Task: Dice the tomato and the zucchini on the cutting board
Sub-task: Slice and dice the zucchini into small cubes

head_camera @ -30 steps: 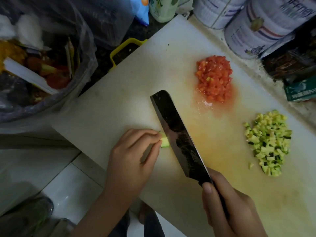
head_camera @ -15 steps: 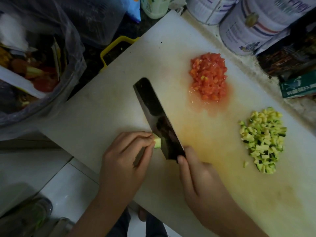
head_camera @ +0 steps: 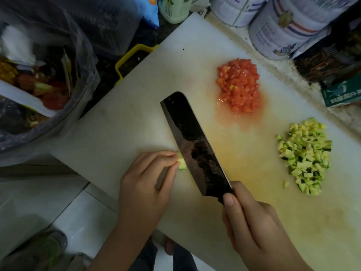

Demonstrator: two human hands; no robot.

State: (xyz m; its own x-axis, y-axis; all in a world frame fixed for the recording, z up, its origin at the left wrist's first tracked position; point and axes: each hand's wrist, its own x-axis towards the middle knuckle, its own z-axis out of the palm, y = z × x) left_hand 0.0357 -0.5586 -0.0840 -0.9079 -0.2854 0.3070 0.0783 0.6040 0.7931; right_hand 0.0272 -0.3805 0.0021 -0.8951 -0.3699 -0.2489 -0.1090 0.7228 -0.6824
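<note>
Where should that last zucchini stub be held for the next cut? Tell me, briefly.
Pinch the zucchini stub at its left end, coming from the left, as the left hand does: the knife stands against its right side, and the piece is short, so the grip probably belongs well back from the blade.

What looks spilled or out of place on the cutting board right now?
Tomato juice has pooled on the cutting board around the diced tomato, staining it orange toward the knife. A yellowish bit sits among the tomato. One zucchini cube lies apart from the diced zucchini pile. Nothing else stands out.
</note>
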